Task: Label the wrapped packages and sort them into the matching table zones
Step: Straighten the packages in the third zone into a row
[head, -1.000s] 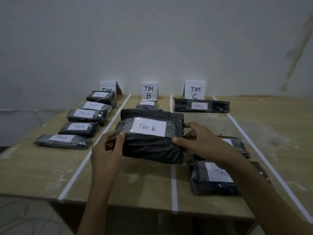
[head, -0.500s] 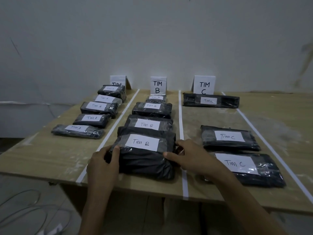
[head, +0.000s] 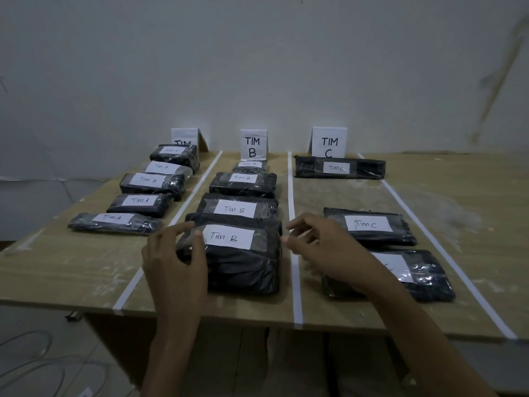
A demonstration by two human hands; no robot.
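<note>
Package marked Tim B, wrapped in dark plastic, lies flat at the near end of the middle lane of a wooden table, its white label face up. The left hand hangs at its left end with fingers loosely curled and gripping nothing; the thumb tip lies over the wrap just beside the label, though whether it touches cannot be told. The right hand hovers just off the right end, above the white tape line that parts the middle lane from the right one, its fingers likewise relaxed, bent and empty. Three more Tim B packages run in a row behind it, the nearest against its far edge, up to a standing TIM B sign at the table's far edge. Left of a second tape line, five Tim A packages lie in a row, the farthest hiding the lower part of the left sign. In the right lane lie three Tim C packages: one long one just before the TIM C sign, two nearer, the nearest partly hidden by the right forearm. A third tape line bounds that lane on the right. A pale wall rises behind the signs.
</note>
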